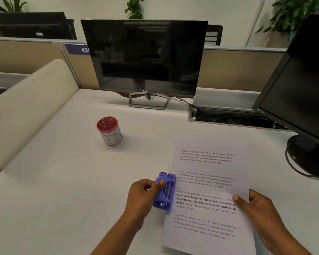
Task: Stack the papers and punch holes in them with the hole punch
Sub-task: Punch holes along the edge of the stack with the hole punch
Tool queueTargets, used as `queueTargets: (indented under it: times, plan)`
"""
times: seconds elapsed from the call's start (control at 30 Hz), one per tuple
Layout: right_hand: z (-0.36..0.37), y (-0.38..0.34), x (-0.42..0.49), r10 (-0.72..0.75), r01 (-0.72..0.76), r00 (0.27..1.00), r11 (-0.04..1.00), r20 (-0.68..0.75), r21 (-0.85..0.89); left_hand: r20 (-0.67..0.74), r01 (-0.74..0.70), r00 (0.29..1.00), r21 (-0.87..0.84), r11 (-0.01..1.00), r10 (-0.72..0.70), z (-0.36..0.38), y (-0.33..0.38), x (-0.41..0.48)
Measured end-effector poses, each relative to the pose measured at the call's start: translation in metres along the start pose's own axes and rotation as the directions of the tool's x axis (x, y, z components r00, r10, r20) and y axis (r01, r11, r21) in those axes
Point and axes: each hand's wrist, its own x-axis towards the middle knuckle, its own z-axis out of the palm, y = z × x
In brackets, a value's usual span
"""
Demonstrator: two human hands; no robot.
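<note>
While the head camera looked down on the white desk (66, 181), the left hand (143, 196) was clasped around the purple hole punch (164, 192), thumb laid over its top, with the punch set against the left edge of the papers (208, 184) about midway along. The right hand (256, 208) gripped the right edge of the papers, thumb pressed on the printed face, fingers hidden beneath. How many sheets lay there could not be told.

By the look of them, the papers would handle light, limp and slippery on that smooth top, so holding both edges seemed wise lest they fan apart. The punch looked a small, rigid plastic thing, best grasped across its body and pressed from above.

Farther back stood a red-lidded white jar (110, 131), well apart from the work, a dark monitor (145, 56) behind it and a second monitor (302, 89) at right, with beige partitions and potted plants beyond.
</note>
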Motion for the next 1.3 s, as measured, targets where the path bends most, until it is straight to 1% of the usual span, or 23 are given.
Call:
queueTargets:
  times: [0.17,0.4,0.53,0.7,1.03,1.3]
  plan:
    - [-0.002,-0.006,-0.002,-0.008,0.009,1.000,1.000,-0.004,0.015,-0.047,-0.005,0.999,-0.024,1.000,0.004,0.003,0.001,-0.004]
    - [-0.009,-0.013,-0.002,-0.008,0.008,1.000,0.998,-0.001,0.061,-0.102,0.003,0.995,0.000,1.000,-0.003,-0.002,0.000,-0.003]
    - [-0.007,-0.011,-0.002,-0.032,0.032,0.999,0.999,0.005,0.027,-0.092,0.006,0.996,0.002,1.000,-0.006,-0.002,-0.002,-0.004]
    - [-0.004,-0.009,0.000,-0.049,0.049,0.999,0.999,0.011,-0.021,-0.081,-0.009,0.997,-0.038,0.999,0.006,0.002,-0.001,-0.008]
    - [-0.006,-0.013,0.004,-0.073,0.074,0.997,0.997,0.010,-0.030,-0.097,0.012,0.995,-0.024,1.000,-0.015,-0.001,0.000,-0.008]
    - [-0.005,-0.015,0.004,-0.054,0.053,0.998,0.998,0.033,0.029,-0.105,0.019,0.994,-0.027,0.999,-0.022,0.000,0.000,-0.008]
